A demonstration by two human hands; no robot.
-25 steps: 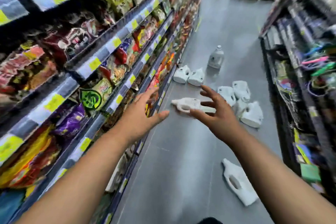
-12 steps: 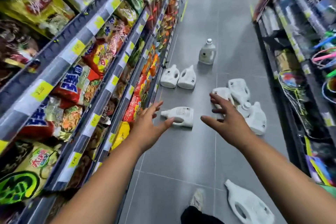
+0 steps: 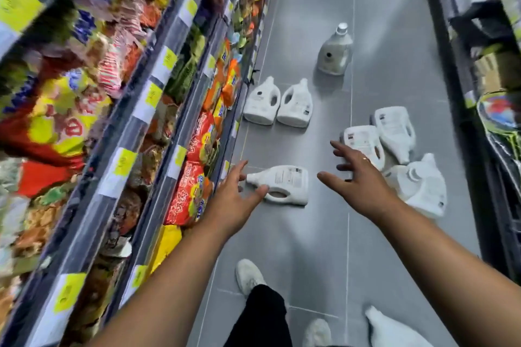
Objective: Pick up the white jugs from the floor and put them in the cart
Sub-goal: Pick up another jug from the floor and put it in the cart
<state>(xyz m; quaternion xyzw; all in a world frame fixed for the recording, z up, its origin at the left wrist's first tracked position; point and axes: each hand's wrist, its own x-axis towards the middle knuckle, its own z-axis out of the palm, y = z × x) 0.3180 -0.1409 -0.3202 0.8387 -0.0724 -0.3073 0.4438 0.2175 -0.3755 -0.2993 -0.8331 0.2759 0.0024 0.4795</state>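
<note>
Several white jugs lie on the grey aisle floor. One jug [image 3: 284, 184] lies on its side between my hands, neck pointing left. My left hand [image 3: 235, 196] reaches out open just left of its neck, fingers spread. My right hand [image 3: 358, 179] is open to its right, in front of a cluster of jugs [image 3: 394, 132]. Two more white jugs [image 3: 277, 103] stand side by side by the left shelf. Another jug [image 3: 392, 328] lies at the bottom right. No cart is in view.
A grey jug [image 3: 335, 52] stands further down the aisle. Shelves of snack packets [image 3: 197, 149] line the left side, dark shelving [image 3: 493, 93] the right. My white shoes [image 3: 249, 276] and a dark trouser leg show below.
The view has tilted down and moved closer to the jugs. Both hands have reached nearer the lying jug, the left one now beside its neck.
</note>
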